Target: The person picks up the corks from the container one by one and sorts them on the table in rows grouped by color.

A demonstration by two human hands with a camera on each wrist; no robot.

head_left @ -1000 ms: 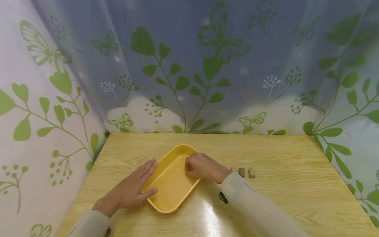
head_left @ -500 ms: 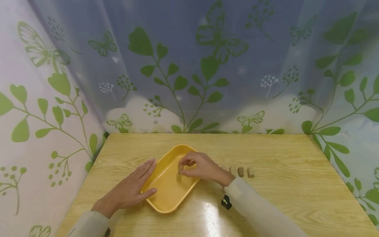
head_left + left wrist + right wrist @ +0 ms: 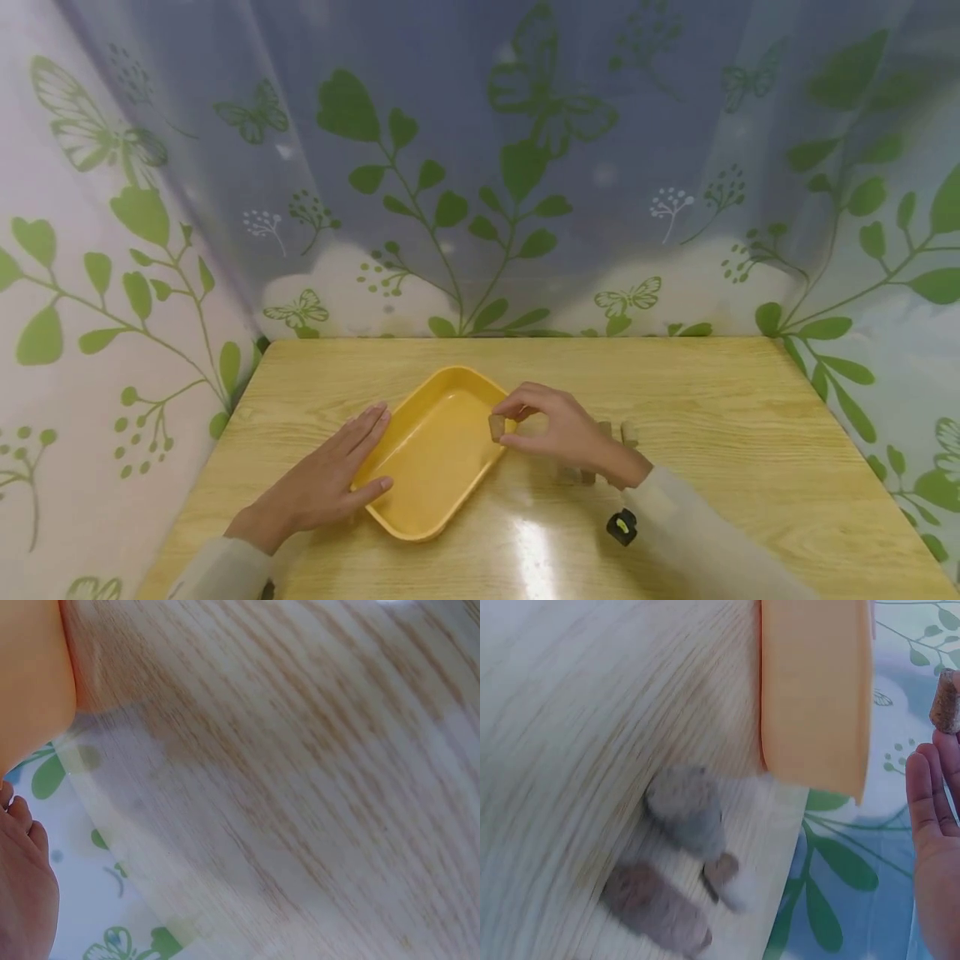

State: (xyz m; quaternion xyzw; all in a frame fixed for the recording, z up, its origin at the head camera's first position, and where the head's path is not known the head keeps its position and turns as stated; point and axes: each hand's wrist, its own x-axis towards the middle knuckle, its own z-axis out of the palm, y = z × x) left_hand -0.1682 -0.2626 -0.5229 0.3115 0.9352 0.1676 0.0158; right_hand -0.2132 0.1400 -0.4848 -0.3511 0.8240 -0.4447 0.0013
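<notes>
My right hand [image 3: 562, 425] pinches a small brown cork [image 3: 497, 427] between thumb and fingertips, above the right rim of a yellow rectangular tray [image 3: 431, 483]. In the right wrist view the same cork [image 3: 946, 705] shows at the right edge, with the other fingers extended below it. My left hand [image 3: 322, 479] lies flat along the tray's left side, fingers straight and thumb over the rim. No corks show inside the tray. More corks [image 3: 628, 433] stand on the table to the right, partly hidden behind my right hand and wrist; in the right wrist view a few corks [image 3: 686, 806] look blurred.
The wood-grain table [image 3: 697, 392] ends at a patterned curtain [image 3: 480, 208] with leaves and butterflies, which also closes off both sides. A black wrist device [image 3: 622, 527] hangs beneath the right sleeve.
My right hand has moved from inside the tray rightward to its right rim, carrying the cork, which came into sight between the fingers. Left hand and tray stay in place.
</notes>
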